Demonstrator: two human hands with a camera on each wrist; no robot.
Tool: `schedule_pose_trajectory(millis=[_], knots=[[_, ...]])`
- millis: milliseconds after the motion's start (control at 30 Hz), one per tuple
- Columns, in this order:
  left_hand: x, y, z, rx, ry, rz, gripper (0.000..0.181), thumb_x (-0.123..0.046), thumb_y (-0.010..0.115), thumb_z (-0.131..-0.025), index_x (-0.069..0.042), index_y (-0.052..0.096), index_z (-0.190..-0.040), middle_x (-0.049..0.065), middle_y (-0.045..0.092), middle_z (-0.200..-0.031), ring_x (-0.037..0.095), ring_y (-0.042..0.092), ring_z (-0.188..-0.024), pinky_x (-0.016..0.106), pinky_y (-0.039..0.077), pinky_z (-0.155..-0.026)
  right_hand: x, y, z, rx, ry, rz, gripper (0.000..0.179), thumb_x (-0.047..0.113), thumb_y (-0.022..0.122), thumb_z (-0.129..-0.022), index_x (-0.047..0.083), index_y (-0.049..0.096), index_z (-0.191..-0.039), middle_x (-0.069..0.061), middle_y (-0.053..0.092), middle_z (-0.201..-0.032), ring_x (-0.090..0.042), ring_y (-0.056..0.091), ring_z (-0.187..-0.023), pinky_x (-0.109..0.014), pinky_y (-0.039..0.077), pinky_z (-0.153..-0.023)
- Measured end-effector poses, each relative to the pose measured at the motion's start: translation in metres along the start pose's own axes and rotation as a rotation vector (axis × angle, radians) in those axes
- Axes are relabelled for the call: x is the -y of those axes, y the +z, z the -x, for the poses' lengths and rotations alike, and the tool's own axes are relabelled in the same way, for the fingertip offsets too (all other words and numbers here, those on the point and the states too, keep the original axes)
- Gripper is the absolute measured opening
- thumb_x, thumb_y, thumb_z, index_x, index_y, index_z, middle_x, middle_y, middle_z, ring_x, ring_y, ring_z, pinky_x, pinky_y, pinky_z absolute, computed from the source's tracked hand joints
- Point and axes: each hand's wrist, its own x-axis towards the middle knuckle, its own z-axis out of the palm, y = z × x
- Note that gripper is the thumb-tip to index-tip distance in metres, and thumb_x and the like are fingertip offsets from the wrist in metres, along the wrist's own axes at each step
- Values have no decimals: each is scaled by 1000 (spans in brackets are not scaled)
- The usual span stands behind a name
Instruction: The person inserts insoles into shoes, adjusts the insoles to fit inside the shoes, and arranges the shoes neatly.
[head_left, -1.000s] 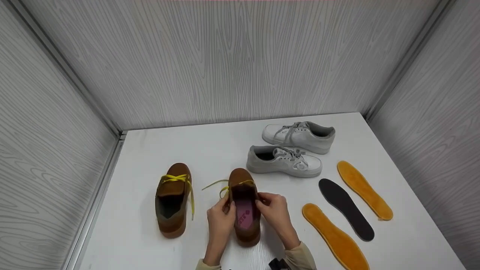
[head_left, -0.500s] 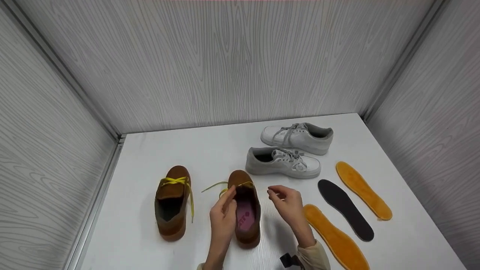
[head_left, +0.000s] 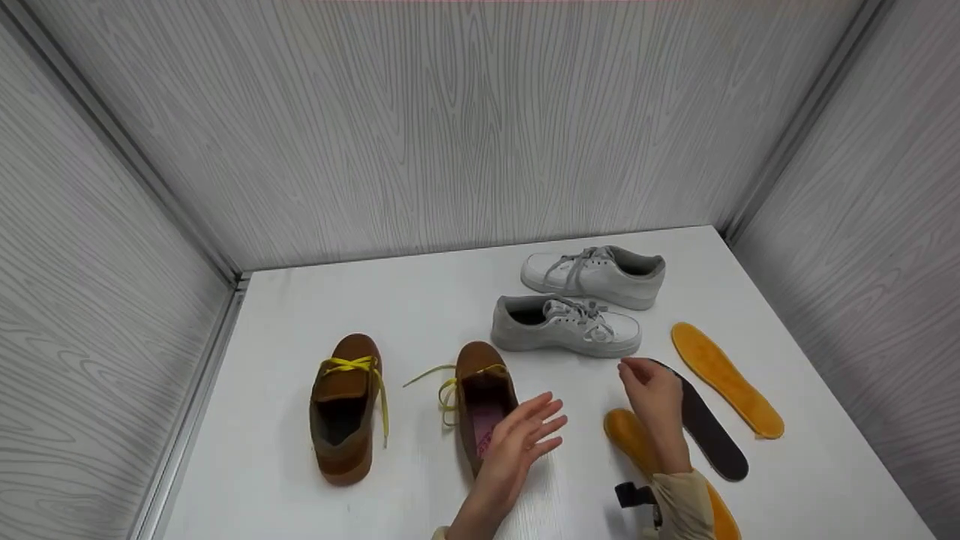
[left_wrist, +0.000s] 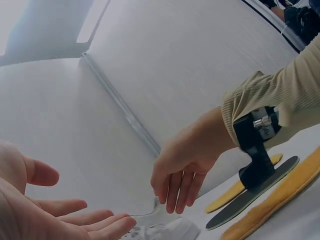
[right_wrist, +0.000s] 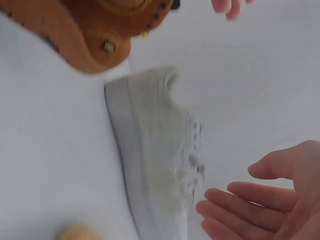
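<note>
My left hand (head_left: pixel 514 446) is held over the heel of a brown shoe (head_left: pixel 477 361) with yellow laces. Its fingers are spread and hold nothing, and it hides part of the shoe's opening. Inside that shoe lies a pink insole (head_left: pixel 486 418) with dark red print. My right hand (head_left: pixel 658 401) hangs above the dark insole (head_left: pixel 711 431) and one orange insole (head_left: pixel 626 431), covering parts of both. In the right wrist view its fingers (right_wrist: pixel 250 210) are loosely extended and bare. The white sneaker (head_left: pixel 574 326) is just beyond this hand.
Another brown shoe (head_left: pixel 349 397) with yellow laces stands at the left. A second white sneaker (head_left: pixel 600 274) is at the back, and a second orange insole (head_left: pixel 727 379) lies at the right. Pale wood-grain panels (head_left: pixel 465 127) enclose the white table (head_left: pixel 300 292).
Both hands have let go of the brown shoe's sides. The right hand has moved right, over the insoles; the left has drawn back and rightward across the heel, its fingers spreading.
</note>
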Motion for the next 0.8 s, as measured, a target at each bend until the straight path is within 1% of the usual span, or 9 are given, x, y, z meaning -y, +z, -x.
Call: schedule_pose_trajectory(millis=[67,200,267,333,400,467,567,700,800], knots=[[8,6,-2,21,-38,42,45,-12,51,-100,5,47,-142,21,55,-138,39,53,-127,49,44,-101,-12,-6,-4,-20,56,3,25,15,65,-94,-2,73,-109,-17,73,-102,-29,67,-94,-35,52,-81],[23,16,-4,73,-129,147,47,-5,55,-96,4,46,-142,21,54,-139,39,54,-126,49,46,-100,-36,-20,-8,-67,131,4,28,14,65,-93,-4,71,-113,-21,71,-106,-32,65,-97,-34,49,-83],[29,19,-4,90,-167,192,49,-2,53,-95,4,45,-143,21,54,-139,40,54,-125,50,46,-99,-47,-27,-9,-70,171,3,31,13,66,-91,-5,68,-117,-24,69,-109,-34,63,-99,-36,48,-84],[33,20,-4,91,-199,238,50,1,52,-94,4,45,-143,22,54,-138,41,53,-126,51,46,-99,-58,-33,-10,-35,212,26,40,13,66,-90,-7,63,-124,-27,63,-119,-38,59,-108,-43,47,-92],[38,20,-5,87,-214,272,51,2,51,-93,4,44,-144,22,54,-138,41,53,-127,51,46,-100,-66,-38,-11,19,258,66,51,15,67,-89,-8,55,-133,-32,53,-130,-44,49,-119,-52,41,-101],[43,19,-6,77,-224,303,53,3,50,-92,4,43,-144,22,55,-137,42,53,-126,51,45,-100,-73,-41,-10,60,295,116,63,15,71,-85,-10,47,-138,-37,39,-139,-50,37,-127,-59,34,-105],[50,18,-8,59,-226,333,54,5,48,-91,4,42,-144,23,55,-136,43,52,-126,52,45,-100,-82,-41,-7,108,344,204,77,17,74,-80,-13,39,-141,-41,26,-141,-55,23,-130,-66,25,-106],[58,17,-11,43,-234,360,56,6,46,-89,4,41,-145,24,55,-137,45,49,-128,54,44,-100,-94,-41,-3,136,376,280,81,15,73,-77,-18,35,-140,-42,23,-138,-57,18,-129,-69,19,-103],[64,16,-14,36,-237,375,58,6,46,-87,4,41,-145,24,53,-138,45,49,-129,55,44,-100,-100,-41,-1,137,382,296,79,14,72,-77,-19,36,-139,-41,23,-137,-58,17,-128,-70,17,-103]])
